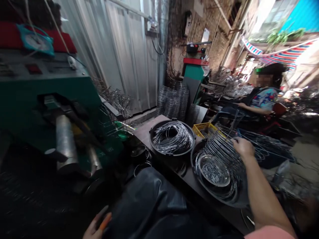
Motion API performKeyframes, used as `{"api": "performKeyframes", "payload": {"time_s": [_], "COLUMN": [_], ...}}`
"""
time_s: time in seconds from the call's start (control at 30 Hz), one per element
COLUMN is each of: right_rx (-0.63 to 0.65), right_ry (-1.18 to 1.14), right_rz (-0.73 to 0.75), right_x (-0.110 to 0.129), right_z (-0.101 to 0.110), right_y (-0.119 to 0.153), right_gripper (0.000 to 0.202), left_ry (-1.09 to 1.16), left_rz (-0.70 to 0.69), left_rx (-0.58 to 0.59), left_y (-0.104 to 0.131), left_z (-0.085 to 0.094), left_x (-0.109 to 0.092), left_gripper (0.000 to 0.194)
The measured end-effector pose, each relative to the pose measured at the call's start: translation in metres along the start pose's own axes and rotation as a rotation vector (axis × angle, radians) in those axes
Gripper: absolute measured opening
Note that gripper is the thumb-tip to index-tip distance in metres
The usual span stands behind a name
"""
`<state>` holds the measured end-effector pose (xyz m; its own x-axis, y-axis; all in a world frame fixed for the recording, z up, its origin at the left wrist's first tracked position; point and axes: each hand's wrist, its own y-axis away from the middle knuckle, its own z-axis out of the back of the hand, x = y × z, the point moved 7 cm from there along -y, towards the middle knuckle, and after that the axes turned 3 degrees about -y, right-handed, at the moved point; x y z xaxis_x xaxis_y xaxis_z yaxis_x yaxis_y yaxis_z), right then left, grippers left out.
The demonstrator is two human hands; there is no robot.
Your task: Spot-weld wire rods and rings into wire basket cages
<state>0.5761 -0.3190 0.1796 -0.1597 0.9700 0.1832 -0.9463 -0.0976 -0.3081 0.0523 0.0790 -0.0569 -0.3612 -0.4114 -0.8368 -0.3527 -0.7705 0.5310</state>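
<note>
My right hand (244, 147) reaches forward with curled fingers, closed on the edge of a stack of bent metal wire rings (221, 146). The stack leans in a dark round basin (195, 166) that also holds more looped wire. In the same basin rests a clear round bowl (228, 181) with many small metal pieces. My left hand (96, 227) is low at the bottom edge beside my dark apron (149, 199). Something orange (106, 221) shows at its fingers; dimness and blur hide whether this is held or worn.
A second black basin (171, 153) of coiled wire stands on the bench (143, 132), near a yellow crate (198, 130). At left is a green machine (82, 96) with protruding metal cylinders. Stacked wire rings (174, 101) stand by the wall. Another person (264, 99) sits at right.
</note>
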Motion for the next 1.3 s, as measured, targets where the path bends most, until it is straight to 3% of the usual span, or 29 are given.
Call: {"api": "performKeyframes", "payload": {"time_s": [0.07, 0.17, 0.23, 0.37, 0.43, 0.47, 0.53, 0.63, 0.73, 0.83, 0.9, 0.97, 1.03, 1.1, 1.13, 1.23, 1.3], "right_rx": [-0.022, -0.295, -0.467, -0.645, -0.613, -0.531, -0.226, 0.342, 0.826, 1.198, 1.344, 1.382, 1.245, 0.958, 0.799, 0.39, 0.215], "right_ry": [-0.037, -0.007, 0.011, -0.072, -0.232, -0.345, -0.601, -0.924, -1.161, -1.27, -1.282, -1.255, -1.191, -1.102, -1.053, -0.903, -0.788], "right_rz": [-0.041, -0.092, -0.03, 0.327, 0.53, 0.616, 0.746, 0.832, 0.732, 0.452, 0.393, 0.532, 0.775, 0.93, 0.936, 0.756, 0.575], "right_x": [-0.013, -0.023, -0.018, 0.029, 0.065, 0.085, 0.132, 0.207, 0.268, 0.303, 0.315, 0.322, 0.326, 0.325, 0.322, 0.301, 0.277], "right_z": [0.018, 0.067, 0.099, 0.14, 0.146, 0.144, 0.124, 0.066, -0.007, -0.076, -0.103, -0.112, -0.111, -0.11, -0.11, -0.115, -0.118], "right_y": [-0.01, -0.021, -0.019, 0.019, 0.051, 0.067, 0.095, 0.146, 0.209, 0.278, 0.318, 0.338, 0.327, 0.283, 0.251, 0.133, 0.06], "right_gripper": [0.032, 0.03, 0.029, 0.028, 0.029, 0.028, 0.023, 0.018, 0.015, 0.017, 0.017, 0.017, 0.016, 0.02, 0.023, 0.026, 0.028], "left_ry": [-0.069, -0.186, -0.227, -0.232, -0.226, -0.222, -0.211, -0.115, 0.007, 0.108, 0.186, 0.227, 0.233, 0.23, 0.232, 0.226, 0.198], "left_rz": [-0.016, -0.075, -0.135, -0.262, -0.343, -0.382, -0.432, -0.46, -0.432, -0.335, -0.286, -0.265, -0.243, -0.199, -0.179, -0.141, -0.13], "left_rx": [0.014, 0.009, 0.003, 0.043, 0.105, 0.148, 0.253, 0.311, 0.172, -0.025, -0.134, -0.216, -0.251, -0.233, -0.218, -0.196, -0.198], "left_y": [0.01, 0.023, 0.029, 0.042, 0.056, 0.065, 0.086, 0.112, 0.123, 0.118, 0.111, 0.104, 0.098, 0.093, 0.091, 0.089, 0.088], "left_z": [-0.011, -0.023, -0.031, -0.058, -0.079, -0.091, -0.114, -0.129, -0.112, -0.078, -0.057, -0.041, -0.034, -0.035, -0.037, -0.041, -0.04], "left_x": [-0.015, -0.038, -0.052, -0.079, -0.095, -0.102, -0.114, -0.125, -0.122, -0.106, -0.095, -0.085, -0.078, -0.072, -0.07, -0.068, -0.068], "left_gripper": [0.064, 0.064, 0.062, 0.06, 0.06, 0.06, 0.061, 0.064, 0.069, 0.069, 0.069, 0.072, 0.074, 0.073, 0.072, 0.068, 0.064]}}
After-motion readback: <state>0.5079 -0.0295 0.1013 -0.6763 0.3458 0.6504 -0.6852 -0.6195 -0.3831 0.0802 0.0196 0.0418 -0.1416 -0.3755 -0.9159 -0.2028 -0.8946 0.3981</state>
